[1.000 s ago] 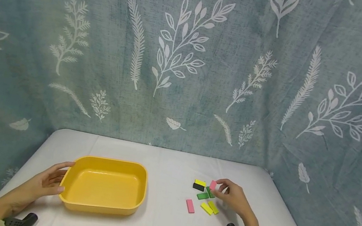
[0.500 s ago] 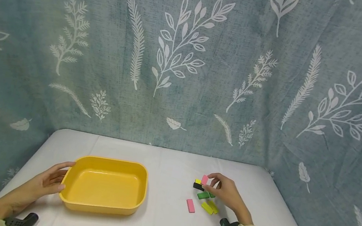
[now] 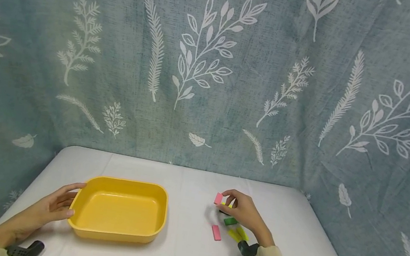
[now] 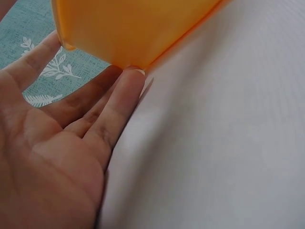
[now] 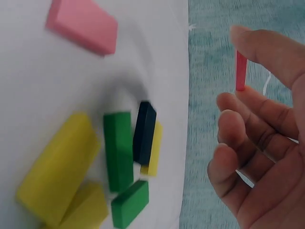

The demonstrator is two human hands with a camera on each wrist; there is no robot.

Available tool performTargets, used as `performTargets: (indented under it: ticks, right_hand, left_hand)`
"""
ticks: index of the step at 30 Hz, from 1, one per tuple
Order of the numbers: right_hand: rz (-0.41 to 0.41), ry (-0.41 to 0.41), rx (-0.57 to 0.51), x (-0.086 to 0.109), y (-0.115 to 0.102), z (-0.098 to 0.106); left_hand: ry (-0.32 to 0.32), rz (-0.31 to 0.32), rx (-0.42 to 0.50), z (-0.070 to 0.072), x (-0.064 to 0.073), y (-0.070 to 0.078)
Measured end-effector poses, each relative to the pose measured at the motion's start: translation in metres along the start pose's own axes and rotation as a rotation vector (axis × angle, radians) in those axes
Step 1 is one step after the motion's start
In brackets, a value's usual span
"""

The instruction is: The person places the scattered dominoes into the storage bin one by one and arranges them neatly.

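Observation:
My right hand (image 3: 242, 209) pinches a small flat pink block (image 3: 218, 198) between thumb and fingertips, raised over the table. In the right wrist view that pink block (image 5: 241, 70) shows edge-on, with the other fingers loosely bent below it. Under the hand lie green blocks (image 5: 119, 150), a black block (image 5: 145, 133) and yellow blocks (image 5: 59, 167), partly covered in the head view. Another pink block (image 3: 216, 233) lies nearer me. At the left, my left hand (image 3: 43, 208) rests against the side of a yellow tray (image 3: 115, 236), its fingers extended and fingertips touching the wall.
A white cloth (image 3: 179, 248) covers the table. Behind and beside it hangs a blue-green curtain (image 3: 212, 80) with white leaf prints. Dark wrist-worn devices sit on both wrists, the right device (image 3: 248, 248) hanging close over the yellow blocks.
My right hand has moved left with the pink block, from over the green blocks past the black one. The left hand and the tray have stayed in place.

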State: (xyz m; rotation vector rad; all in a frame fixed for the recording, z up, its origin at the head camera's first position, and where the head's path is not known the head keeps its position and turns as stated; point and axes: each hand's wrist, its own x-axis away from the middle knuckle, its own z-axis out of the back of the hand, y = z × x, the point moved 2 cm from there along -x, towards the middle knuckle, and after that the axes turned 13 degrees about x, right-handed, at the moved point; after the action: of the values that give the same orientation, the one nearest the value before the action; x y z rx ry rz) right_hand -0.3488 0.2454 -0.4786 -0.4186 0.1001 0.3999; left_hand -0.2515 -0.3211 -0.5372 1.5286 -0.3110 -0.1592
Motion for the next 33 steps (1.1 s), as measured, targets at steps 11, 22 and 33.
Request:
performTargets:
  ticks: [11,22,33]
  right_hand:
    - [0.089,0.001,-0.040,-0.015,-0.027,-0.003]
    - [0.113,-0.026,-0.048,-0.025,-0.051,-0.014]
    - [0.155,-0.042,-0.047,-0.038,-0.077,-0.021]
  left_hand:
    - [-0.047,-0.023,0.035,0.003,0.000,-0.001]
    - [-0.006,-0.014,0.008,0.000,0.000,-0.002]
    - [-0.008,-0.017,0.002,0.001,0.001,-0.002]
